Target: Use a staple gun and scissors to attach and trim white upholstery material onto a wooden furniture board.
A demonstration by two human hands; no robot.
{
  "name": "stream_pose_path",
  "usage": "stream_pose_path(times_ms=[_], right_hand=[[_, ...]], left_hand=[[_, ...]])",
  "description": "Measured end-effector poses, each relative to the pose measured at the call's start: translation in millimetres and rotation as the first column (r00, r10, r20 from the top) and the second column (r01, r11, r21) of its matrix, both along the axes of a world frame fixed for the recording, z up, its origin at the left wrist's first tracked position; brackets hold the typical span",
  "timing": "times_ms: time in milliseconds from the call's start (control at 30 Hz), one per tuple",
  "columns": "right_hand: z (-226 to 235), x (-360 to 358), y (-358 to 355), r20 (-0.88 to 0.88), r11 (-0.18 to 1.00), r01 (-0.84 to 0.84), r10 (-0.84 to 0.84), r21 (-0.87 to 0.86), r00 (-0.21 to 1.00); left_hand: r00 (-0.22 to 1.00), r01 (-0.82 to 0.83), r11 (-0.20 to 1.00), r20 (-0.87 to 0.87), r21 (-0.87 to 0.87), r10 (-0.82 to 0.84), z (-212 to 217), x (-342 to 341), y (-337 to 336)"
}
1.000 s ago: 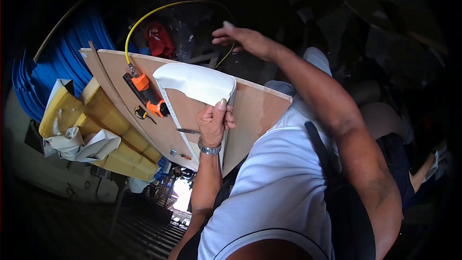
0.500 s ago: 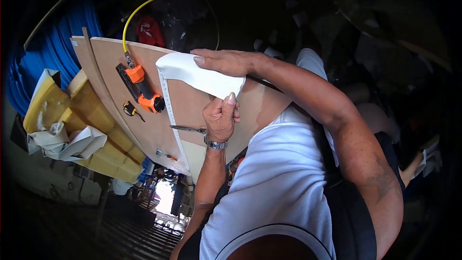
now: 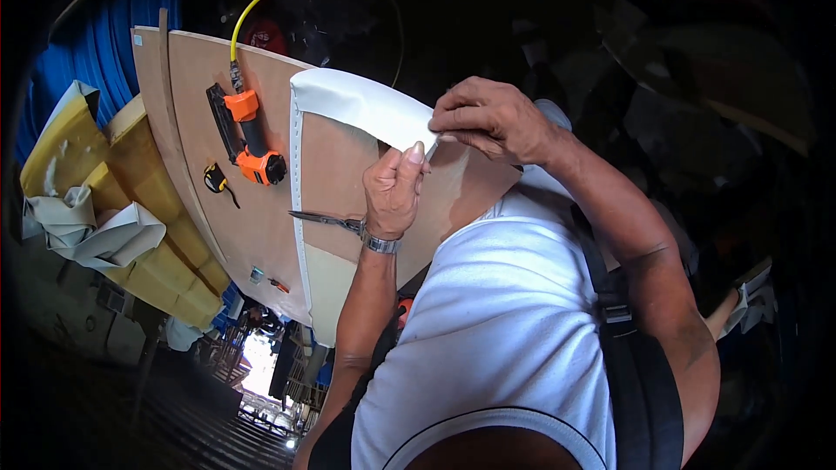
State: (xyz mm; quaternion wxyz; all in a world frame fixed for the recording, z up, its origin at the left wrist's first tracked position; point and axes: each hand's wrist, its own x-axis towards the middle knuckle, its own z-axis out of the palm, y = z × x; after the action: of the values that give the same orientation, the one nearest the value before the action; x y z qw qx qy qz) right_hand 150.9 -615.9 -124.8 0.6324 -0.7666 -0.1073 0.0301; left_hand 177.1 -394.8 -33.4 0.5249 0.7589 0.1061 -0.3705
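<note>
A strip of white, leather-like upholstery fabric (image 3: 357, 105) lies folded over the far edge of a thin plywood panel (image 3: 187, 113). My left hand (image 3: 394, 191) pinches the strip's near right corner between thumb and fingers. At the strip's right end, my right hand (image 3: 496, 120) is closed on its edge with the fingertips together. A pair of scissors (image 3: 324, 218) rests on the panel, its blades pointing left and its handles partly hidden by my left wrist. Along the strip's left end runs a narrow white band (image 3: 297, 174) with a row of small marks.
An orange and black air stapler (image 3: 250, 135) with a yellow hose (image 3: 261, 0) lies on the panel. Beside it is a tape measure (image 3: 218, 181). Yellow foam (image 3: 65, 152) with crumpled pale fabric (image 3: 96, 226) and blue sheeting (image 3: 96, 61) stand at the left.
My right hand has lifted from lying flat on the strip and moved right to grip its end. My left hand keeps its pinch. The view has shifted slightly.
</note>
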Motion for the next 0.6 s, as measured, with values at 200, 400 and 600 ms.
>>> stream_pose_path(times_ms=[200, 400, 600], right_hand=[[15.7, 5.9, -2.2, 0.208, 0.947, -0.029, 0.100, -0.320, 0.973], [20.2, 15.3, -4.1, 0.354, 0.854, -0.047, 0.263, -0.517, 0.897], [29.0, 2.7, 15.4, 0.436, 0.822, 0.096, 0.195, -0.561, 0.878]], left_hand=[[1.000, 0.006, 1.000, 0.005, -0.007, -0.006, -3.8, 0.8, 2.8], [0.999, 0.018, 1.000, 0.028, -0.016, -0.018, -13.6, 0.1, 8.4], [0.985, 0.089, 0.994, 0.143, 0.061, -0.097, -14.1, -1.0, 6.5]])
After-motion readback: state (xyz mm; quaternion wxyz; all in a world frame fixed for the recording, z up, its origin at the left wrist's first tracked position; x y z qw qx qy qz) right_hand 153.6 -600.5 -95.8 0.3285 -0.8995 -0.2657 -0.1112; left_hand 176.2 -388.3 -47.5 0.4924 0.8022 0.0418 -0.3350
